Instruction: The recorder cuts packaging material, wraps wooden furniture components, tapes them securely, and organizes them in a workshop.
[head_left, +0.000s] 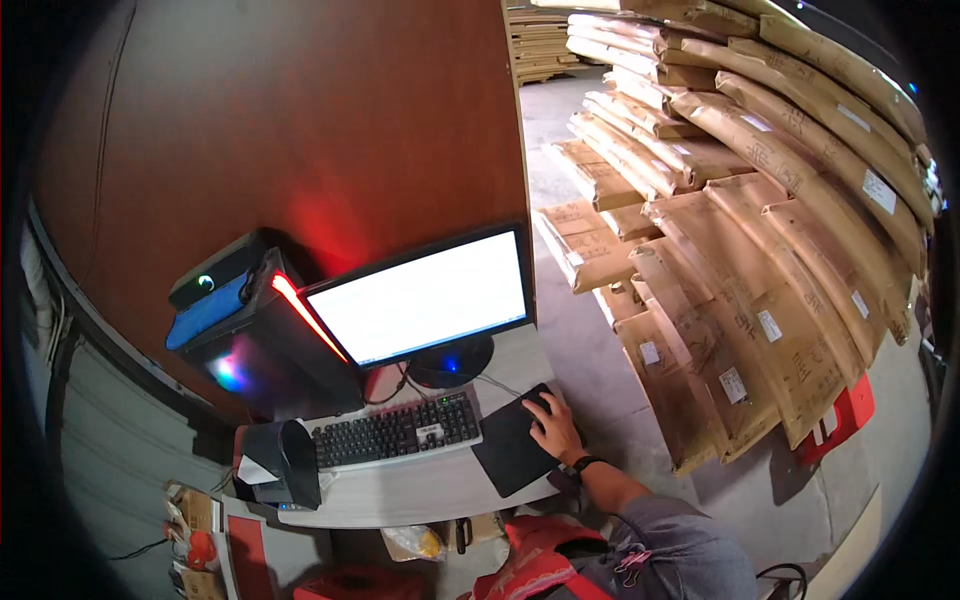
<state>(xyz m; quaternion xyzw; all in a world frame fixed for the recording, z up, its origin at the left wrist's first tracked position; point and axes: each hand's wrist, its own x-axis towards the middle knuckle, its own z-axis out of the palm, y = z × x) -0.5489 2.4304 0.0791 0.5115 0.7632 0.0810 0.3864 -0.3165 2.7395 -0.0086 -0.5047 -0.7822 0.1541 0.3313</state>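
Note:
My right hand (553, 427) rests over a dark computer mouse (534, 406), mostly hidden by the fingers, on a black mouse pad (510, 450). A dark band circles that wrist. To its left lies a keyboard with black keys and a pale frame (397, 435). Behind the keyboard stands a lit monitor (420, 296) on a round black base, its screen mostly white. My left hand is out of view. A black computer tower (277, 352) with red and multicoloured lights stands left of the monitor.
Large brown paper-wrapped flat packages (750, 300) are piled on the right, beyond the desk (405, 495). A brown wooden panel (360, 127) rises behind the monitor. A black device holding paper (281, 457) sits at the desk's left end. A red plastic object (840, 424) stands beside the packages.

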